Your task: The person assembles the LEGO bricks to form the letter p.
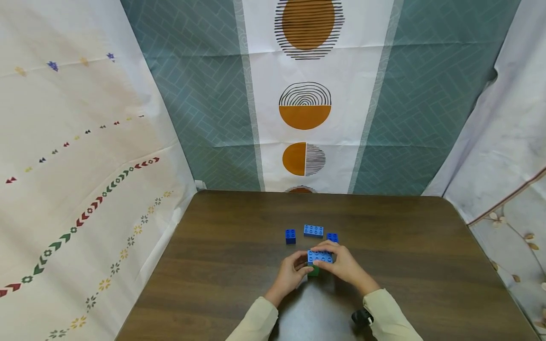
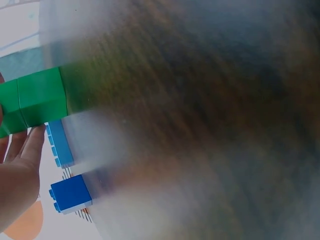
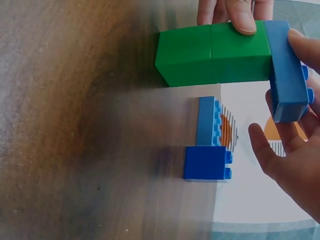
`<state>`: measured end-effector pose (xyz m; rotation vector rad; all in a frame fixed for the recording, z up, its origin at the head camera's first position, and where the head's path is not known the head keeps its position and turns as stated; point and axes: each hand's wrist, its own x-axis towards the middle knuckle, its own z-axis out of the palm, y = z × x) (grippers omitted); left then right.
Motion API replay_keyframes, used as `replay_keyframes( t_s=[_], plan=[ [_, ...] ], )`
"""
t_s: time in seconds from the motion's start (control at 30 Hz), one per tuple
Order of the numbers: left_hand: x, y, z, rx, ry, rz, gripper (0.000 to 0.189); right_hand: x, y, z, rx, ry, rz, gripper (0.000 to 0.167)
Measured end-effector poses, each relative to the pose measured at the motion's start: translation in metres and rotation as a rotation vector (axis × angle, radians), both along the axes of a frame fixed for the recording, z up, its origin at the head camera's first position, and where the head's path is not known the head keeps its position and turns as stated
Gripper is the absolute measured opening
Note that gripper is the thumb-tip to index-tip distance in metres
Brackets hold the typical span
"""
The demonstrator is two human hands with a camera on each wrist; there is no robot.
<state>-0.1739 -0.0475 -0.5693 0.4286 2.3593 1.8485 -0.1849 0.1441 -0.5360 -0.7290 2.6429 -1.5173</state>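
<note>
Long pale cream sleeves point(image 1: 257, 319) are worn, with a small black device point(image 1: 360, 317) beside the right one.

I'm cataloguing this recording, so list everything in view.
Table: one, brown, under the blocks
Green blocks: two, green, stacked upright on the table
Capping block: one, light blue, atop the green blocks
Loose block: one, light blue, beyond the green blocks
Dark blue blocks: two, dark blue, flanking the loose block
Backdrop: one, teal, white and orange, behind the table
Side cloths: count unclear, mostly white, left and right
Device: one, black, at the right wrist
Sleeves: two, cream, on the arms
Left hand: one, gripping the upper green block
Right hand: one, gripping the capping block
</note>
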Motion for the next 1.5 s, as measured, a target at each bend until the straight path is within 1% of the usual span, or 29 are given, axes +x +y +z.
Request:
replay_keyframes(
  t_s=[0.07,0.27,0.33,0.4,0.47,0.7,0.87,0.97,1.03,1.17,1.2,1.23,1.3,1.4,1.43,1.47,1.5],
  plan=[
    [0.002,0.001,0.006,0.000,0.005,-0.002,0.031,-0.001,0.000,0.001,0.007,-0.011,0.006,0.034],
    [0.013,-0.001,0.032,0.012,0.015,-0.018,0.029,-0.004,0.001,0.003,0.029,-0.021,0.029,0.034],
    [0.014,-0.001,0.036,0.013,0.013,-0.017,0.029,-0.005,0.002,0.004,0.033,-0.014,0.045,0.035],
    [0.015,-0.001,0.036,0.012,0.024,-0.015,0.029,-0.006,0.003,0.005,0.030,-0.008,0.063,0.035],
    [0.014,-0.001,0.035,0.015,0.033,-0.015,0.029,-0.007,0.003,0.007,0.025,-0.010,0.079,0.034],
    [0.011,-0.001,0.031,0.044,0.026,-0.024,0.029,-0.013,0.004,0.013,-0.024,-0.029,0.130,0.028],
    [0.012,-0.001,0.030,0.051,0.038,-0.040,0.029,-0.022,0.006,0.019,-0.016,-0.034,0.129,0.026],
    [0.011,-0.001,0.028,0.048,0.034,-0.037,0.030,-0.029,0.008,0.021,-0.012,-0.031,0.122,0.027],
    [0.010,0.000,0.024,0.033,0.035,-0.025,0.031,-0.034,0.008,0.022,-0.009,-0.026,0.113,0.027],
    [0.004,0.000,0.007,0.008,0.012,-0.006,0.033,-0.043,0.009,0.023,-0.022,-0.034,0.107,0.028],
    [0.002,0.000,0.003,0.007,0.002,-0.002,0.034,-0.045,0.008,0.025,-0.022,-0.044,0.103,0.029],
    [0.001,0.000,-0.001,0.004,-0.010,-0.001,0.034,-0.045,0.007,0.030,-0.028,-0.051,0.107,0.029],
    [0.000,0.000,-0.004,0.010,-0.016,-0.005,0.035,-0.050,0.007,0.030,-0.048,-0.063,0.117,0.030],
    [-0.001,-0.001,-0.005,0.011,-0.012,-0.009,0.035,-0.059,0.007,0.028,-0.064,-0.072,0.134,0.033],
    [-0.001,-0.001,-0.005,0.010,-0.007,-0.010,0.035,-0.063,0.008,0.026,-0.070,-0.069,0.144,0.034],
    [-0.001,-0.001,-0.005,0.009,-0.006,-0.010,0.035,-0.068,0.008,0.021,-0.069,-0.067,0.150,0.035],
    [-0.002,-0.002,-0.006,0.010,-0.003,-0.009,0.034,-0.070,0.007,0.021,-0.064,-0.068,0.153,0.037]
  ],
)
